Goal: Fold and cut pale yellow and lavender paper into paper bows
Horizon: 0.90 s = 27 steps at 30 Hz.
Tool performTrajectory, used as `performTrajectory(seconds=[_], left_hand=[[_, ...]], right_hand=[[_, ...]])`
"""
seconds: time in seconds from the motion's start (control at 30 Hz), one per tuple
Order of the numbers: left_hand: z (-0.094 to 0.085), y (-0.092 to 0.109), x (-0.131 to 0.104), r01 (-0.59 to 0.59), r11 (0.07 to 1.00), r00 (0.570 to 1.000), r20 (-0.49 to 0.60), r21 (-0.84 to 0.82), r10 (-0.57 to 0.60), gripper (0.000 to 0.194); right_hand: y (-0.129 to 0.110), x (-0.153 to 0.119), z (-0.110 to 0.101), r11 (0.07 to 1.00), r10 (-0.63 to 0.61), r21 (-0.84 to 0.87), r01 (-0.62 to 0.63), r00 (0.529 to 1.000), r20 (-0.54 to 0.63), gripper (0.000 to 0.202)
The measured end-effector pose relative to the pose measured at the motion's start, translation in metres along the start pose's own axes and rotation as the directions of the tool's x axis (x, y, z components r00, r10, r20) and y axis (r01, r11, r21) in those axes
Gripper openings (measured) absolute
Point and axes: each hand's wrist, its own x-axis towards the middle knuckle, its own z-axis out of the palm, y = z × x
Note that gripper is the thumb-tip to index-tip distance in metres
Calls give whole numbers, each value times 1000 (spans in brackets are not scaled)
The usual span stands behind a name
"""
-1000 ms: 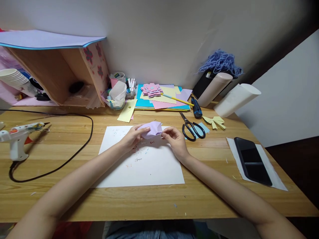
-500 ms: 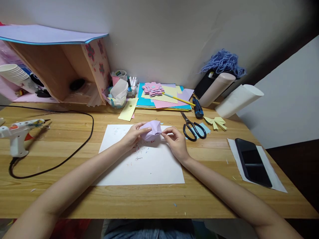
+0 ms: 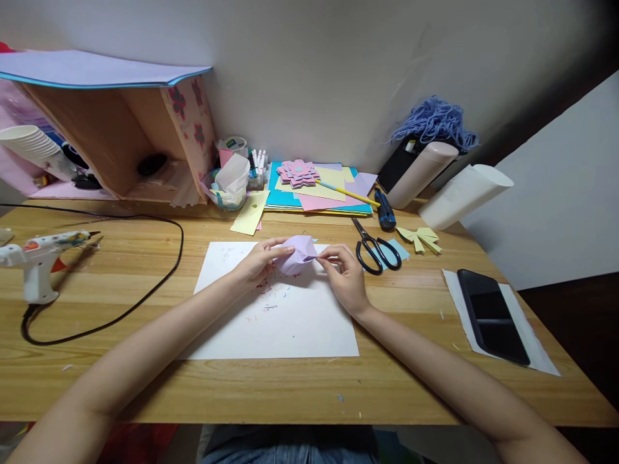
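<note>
A folded light purple paper [image 3: 298, 256] is held above the white sheet [image 3: 309, 328] on the wooden table. My left hand [image 3: 261, 261] grips its left side, thumb on top and fingers behind it. My right hand [image 3: 345, 277] pinches the pointed right end of the paper between thumb and index finger. Small coloured marks show on the white sheet below. Black-handled scissors [image 3: 373, 248] lie just right of my right hand, partly over a light blue paper piece [image 3: 399, 249].
A white glue gun [image 3: 39, 270] with a black cable stands at the left. Behind are a cardboard box [image 3: 196, 135], markers, coloured papers with a pink paper flower [image 3: 298, 173], and a blue cutter [image 3: 385, 211]. A black phone [image 3: 492, 316] lies at right.
The purple paper's right end now looks more pointed and drawn out. My right hand has shifted slightly to the right with it. The whole view has moved very slightly.
</note>
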Motion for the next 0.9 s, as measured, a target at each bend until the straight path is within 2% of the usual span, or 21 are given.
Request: performTrajectory(seconds=[0.1,0.27,0.43,0.67,0.9], left_hand=[[0,1,-1,-4,1000,1000,2,-20,4,47],[0,2,-2,9,998,1000,2,64,-9,47],[2,6,-5,23,997,999,43,71,-26,41],[4,9,-6,-27,998,989,146,55,19,38],[9,13,-10,-59,995,994,97,84,50,39]], right_hand=[[-1,0,0,1000,-19,-5,19,1000,-10,4],[-2,0,1,999,-31,-17,30,999,-28,5],[-1,-1,1,999,-36,-16,36,999,-22,6],[-4,-3,0,998,-49,-41,49,999,-10,5],[-7,-2,0,996,-59,-61,59,998,2,5]])
